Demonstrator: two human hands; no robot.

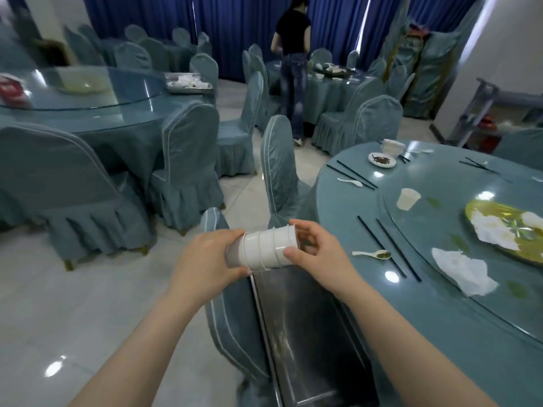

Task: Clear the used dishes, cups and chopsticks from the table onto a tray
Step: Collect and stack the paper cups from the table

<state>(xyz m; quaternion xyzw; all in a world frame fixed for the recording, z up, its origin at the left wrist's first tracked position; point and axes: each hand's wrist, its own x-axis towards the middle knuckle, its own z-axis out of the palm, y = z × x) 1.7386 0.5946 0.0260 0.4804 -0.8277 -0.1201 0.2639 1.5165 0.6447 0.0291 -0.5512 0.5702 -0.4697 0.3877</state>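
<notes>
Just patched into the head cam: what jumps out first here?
Both hands, left hand and right hand, hold a sideways stack of white cups over a metal tray resting on a chair. On the round table at right remain a lone cup, black chopsticks and crumpled napkins.
</notes>
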